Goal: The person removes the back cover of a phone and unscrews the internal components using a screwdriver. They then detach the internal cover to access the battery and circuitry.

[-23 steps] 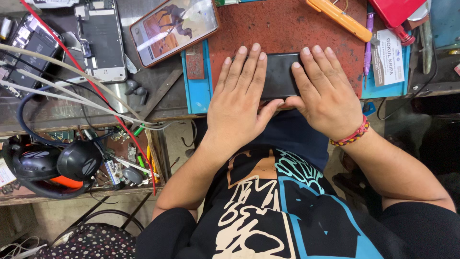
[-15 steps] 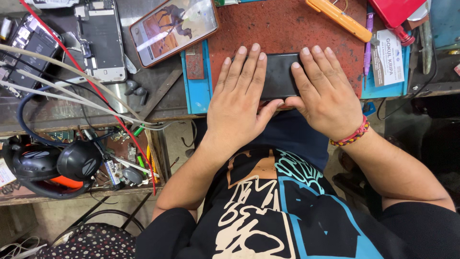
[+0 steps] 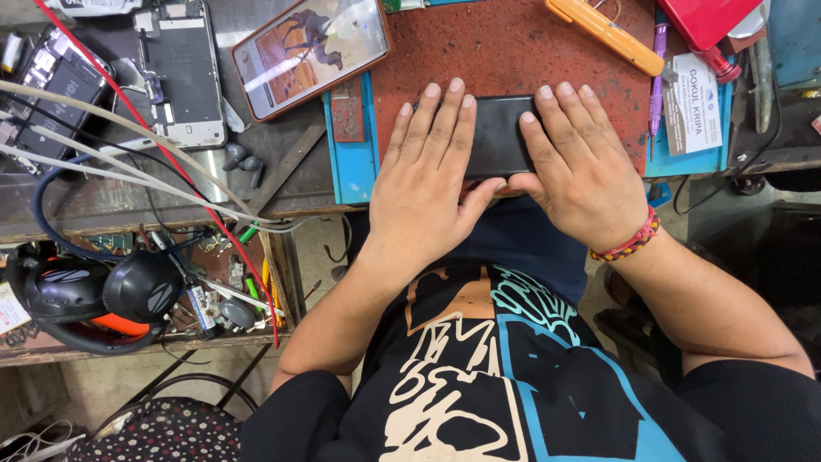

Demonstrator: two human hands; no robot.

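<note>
Both hands lie flat and spread on a dark phone (image 3: 499,135) that rests on the red work mat (image 3: 513,43) at the near edge of the bench. The left hand (image 3: 428,175) covers the phone's left end with fingers extended, its thumb tucked along the near edge; the right hand (image 3: 581,167) covers the right end, a braided bracelet (image 3: 629,244) at the wrist. Neither hand pinches or lifts anything; the palms seem to bear down on the phone's upper face. Judging by this, the phone looks closed and is being pressed together, though whether its edges are fully seated cannot be told beneath the hands. An orange tool (image 3: 605,34) and a phone with a lit picture screen (image 3: 310,50) lie untouched beyond.
</note>
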